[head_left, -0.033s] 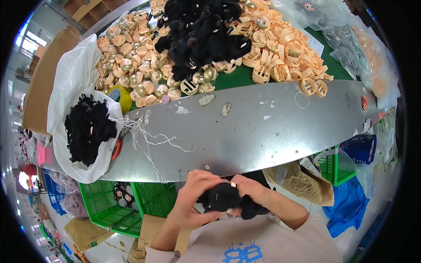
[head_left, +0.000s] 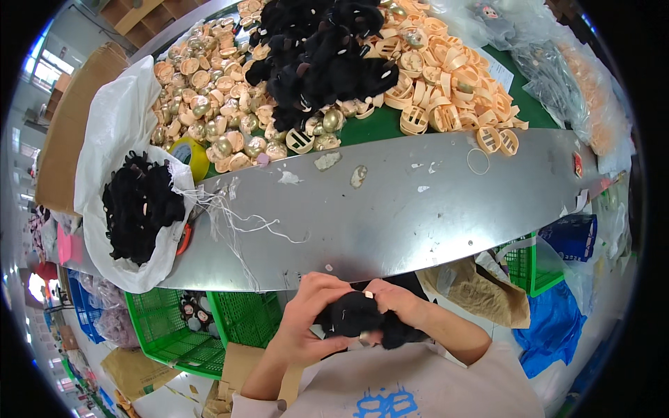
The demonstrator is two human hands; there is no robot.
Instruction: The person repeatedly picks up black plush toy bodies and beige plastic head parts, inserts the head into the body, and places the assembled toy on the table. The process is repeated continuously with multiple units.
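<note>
while the head view looks down, a grey metal surface [head_left: 390, 202] curves across the middle, with scuffs and pale torn patches on it. behind it, on a green sheet [head_left: 369, 136], black plush pieces [head_left: 320, 70] are heaped between gold-and-peach parts [head_left: 216, 104] and peach plastic parts [head_left: 453, 83]. at the left stands a white sack [head_left: 115, 104] with more black plush inside; white strings [head_left: 233, 216] spread from it over the metal, and a roll of yellow tape [head_left: 198, 161] is just beside. below the edge are green baskets [head_left: 247, 320], brown paper [head_left: 481, 292] and a blue bag [head_left: 557, 331].

nearer to the body, a black plush item [head_left: 352, 313] is between the two hands, in front of the person's shirt [head_left: 432, 380]. the left hand [head_left: 303, 313] grasps it from its left side, fingers above and thumb below. the right hand [head_left: 397, 301] pinches its upper right part, near a small white piece [head_left: 368, 295]. some fingertips are blurred.
</note>
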